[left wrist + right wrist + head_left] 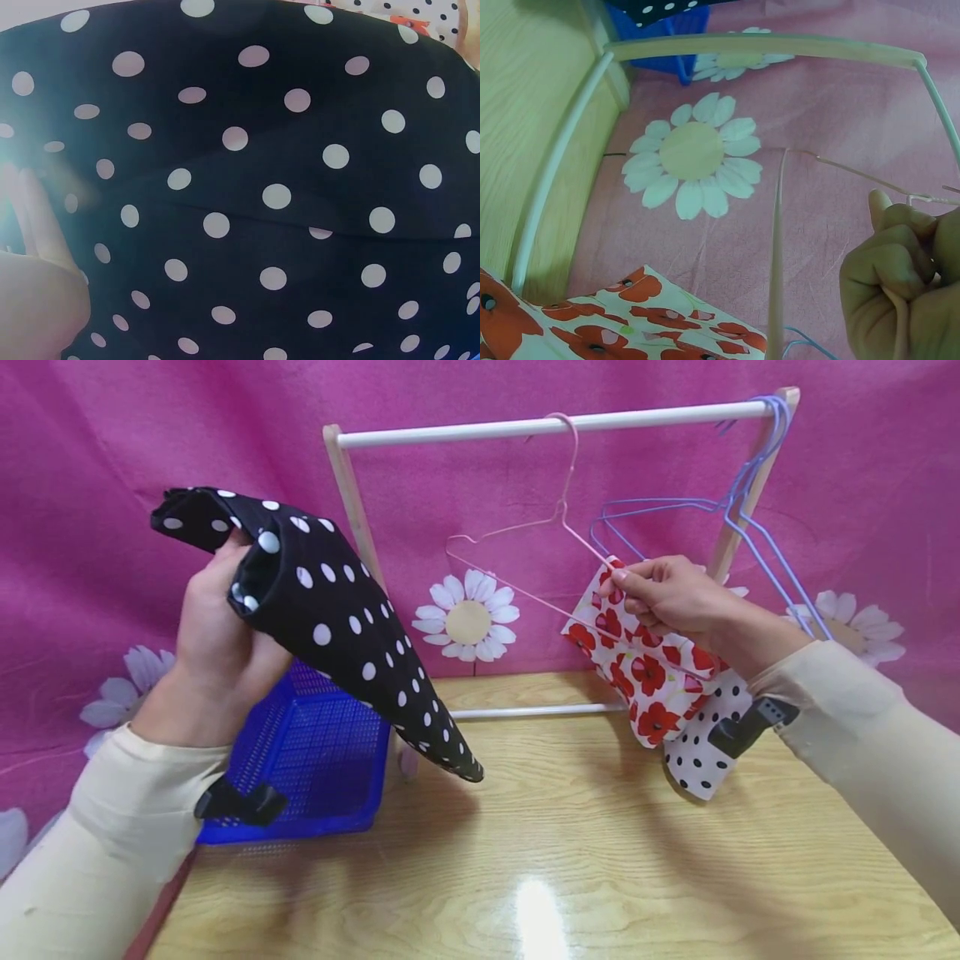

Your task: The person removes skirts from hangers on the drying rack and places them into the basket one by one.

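The left hand (217,627) grips a black cloth with white dots (352,622) by its top, and the cloth slants down to the right. That dotted cloth (277,196) fills most of the left wrist view, the hand (45,292) at its left edge. A pink hanger (525,593) hooks over the white rail; the right hand (671,597) pinches its right shoulder. In the right wrist view the fingers of the right hand (900,277) are curled by the hanger (776,247). Behind the right hand hangs a cloth with red flowers (648,672).
The rack's white rail (465,433) spans the upper view. Blue hangers (738,510) hang at its right end, a white cloth with black dots (697,760) below. A blue basket (322,760) stands on the wooden table (570,860) at left, beneath the left forearm.
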Demonstrator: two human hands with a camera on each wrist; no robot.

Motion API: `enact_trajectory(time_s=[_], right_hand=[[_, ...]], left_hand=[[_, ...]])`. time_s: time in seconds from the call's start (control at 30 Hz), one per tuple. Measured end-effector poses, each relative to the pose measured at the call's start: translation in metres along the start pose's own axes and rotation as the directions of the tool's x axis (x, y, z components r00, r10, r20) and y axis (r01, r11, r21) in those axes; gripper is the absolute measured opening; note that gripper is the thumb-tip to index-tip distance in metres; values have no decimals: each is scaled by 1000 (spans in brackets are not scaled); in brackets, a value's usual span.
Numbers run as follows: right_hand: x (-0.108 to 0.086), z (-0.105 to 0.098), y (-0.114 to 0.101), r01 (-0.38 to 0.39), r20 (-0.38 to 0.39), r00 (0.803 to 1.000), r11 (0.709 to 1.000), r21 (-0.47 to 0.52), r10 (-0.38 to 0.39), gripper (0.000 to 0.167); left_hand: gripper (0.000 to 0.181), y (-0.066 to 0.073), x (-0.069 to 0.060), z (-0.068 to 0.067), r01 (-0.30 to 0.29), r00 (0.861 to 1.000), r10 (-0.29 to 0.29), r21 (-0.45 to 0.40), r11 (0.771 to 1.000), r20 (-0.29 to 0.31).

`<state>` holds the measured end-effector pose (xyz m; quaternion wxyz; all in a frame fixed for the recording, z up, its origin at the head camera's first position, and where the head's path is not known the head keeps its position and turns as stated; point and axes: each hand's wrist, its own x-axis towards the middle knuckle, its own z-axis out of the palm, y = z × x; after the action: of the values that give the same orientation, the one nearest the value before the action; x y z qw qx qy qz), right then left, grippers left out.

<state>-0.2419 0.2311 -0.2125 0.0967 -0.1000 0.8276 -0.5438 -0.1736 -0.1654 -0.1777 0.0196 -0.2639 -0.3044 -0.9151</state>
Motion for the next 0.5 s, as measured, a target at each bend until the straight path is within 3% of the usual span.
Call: enact_trajectory(time_s=[0.13, 0.37, 0.5], right_hand=[[0, 0, -1, 10, 9, 1000, 1000, 11, -10, 32], [2, 3, -2, 12, 16, 1000, 1000, 17, -12, 33], [4, 5, -2, 18, 11, 1000, 1000, 16, -18, 34]], left_hand=[[32, 3, 6, 5, -22, 1000, 21, 12, 1000, 5], [38, 10, 12, 11, -49, 998, 51, -52, 997, 28], [40, 13, 14, 13, -111, 994, 111, 5, 994, 8]])
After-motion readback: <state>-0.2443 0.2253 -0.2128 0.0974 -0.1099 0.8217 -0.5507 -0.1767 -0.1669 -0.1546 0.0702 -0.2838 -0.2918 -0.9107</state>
